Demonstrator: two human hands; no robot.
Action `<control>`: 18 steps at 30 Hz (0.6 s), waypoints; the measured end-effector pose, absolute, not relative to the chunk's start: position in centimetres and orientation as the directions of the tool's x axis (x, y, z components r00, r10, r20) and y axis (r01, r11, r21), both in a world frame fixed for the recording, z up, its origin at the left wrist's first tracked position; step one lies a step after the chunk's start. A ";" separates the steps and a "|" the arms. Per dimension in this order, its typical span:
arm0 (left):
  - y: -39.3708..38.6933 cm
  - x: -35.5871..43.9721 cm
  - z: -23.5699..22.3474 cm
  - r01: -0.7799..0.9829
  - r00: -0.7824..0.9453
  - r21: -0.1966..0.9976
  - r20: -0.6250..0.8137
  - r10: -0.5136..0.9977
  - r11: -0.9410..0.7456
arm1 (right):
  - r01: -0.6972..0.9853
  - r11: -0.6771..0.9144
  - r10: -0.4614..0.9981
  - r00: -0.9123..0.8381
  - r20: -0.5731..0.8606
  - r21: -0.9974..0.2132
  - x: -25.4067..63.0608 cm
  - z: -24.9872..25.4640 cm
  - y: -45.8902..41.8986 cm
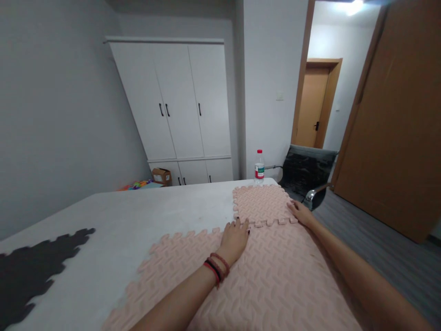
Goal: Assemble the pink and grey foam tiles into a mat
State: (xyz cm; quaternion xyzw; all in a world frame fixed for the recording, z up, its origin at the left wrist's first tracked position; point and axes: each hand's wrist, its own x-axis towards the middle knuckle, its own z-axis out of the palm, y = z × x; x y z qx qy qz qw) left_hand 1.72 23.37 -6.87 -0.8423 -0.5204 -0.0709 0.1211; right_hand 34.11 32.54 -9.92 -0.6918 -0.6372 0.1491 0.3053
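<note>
A pink foam mat tile with toothed edges lies at the far end of a larger joined stretch of pink foam mat. Small gaps show along the seam between them. My left hand rests palm down on the larger mat, fingers spread, its fingertips at the seam near the tile's left corner. Red and black bracelets circle that wrist. At the tile's right edge, my right hand lies with fingers stretched out over the border; its thumb side is partly hidden.
The white table carries the mats, a dark grey foam mat at left and a water bottle at the far edge. A black chair stands beyond the right corner. A cardboard box sits by the white cabinet.
</note>
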 end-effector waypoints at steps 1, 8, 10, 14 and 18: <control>23.5 1.7 -6.8 0.887 0.462 -0.133 0.235 0.855 -0.443 | 0.806 0.006 0.975 0.126 0.181 -0.592 34.3 -10.0 32.7; 23.1 1.8 -6.5 0.871 0.491 -0.118 0.250 0.834 -0.478 | 0.913 0.021 0.994 0.026 0.111 -0.408 34.5 -9.7 33.2; 22.9 1.7 -6.4 0.857 0.513 -0.100 0.259 0.819 -0.505 | 0.938 0.001 0.995 0.033 0.092 -0.346 34.1 -9.4 33.0; 23.0 1.4 -6.2 0.806 0.586 -0.051 0.215 0.781 -0.590 | 0.976 -0.013 0.993 0.038 0.113 -0.217 32.4 -8.0 31.9; 23.4 1.1 -6.2 0.773 0.624 -0.003 0.183 0.759 -0.635 | 0.982 0.135 0.987 -0.122 0.106 -0.131 29.1 -6.8 30.6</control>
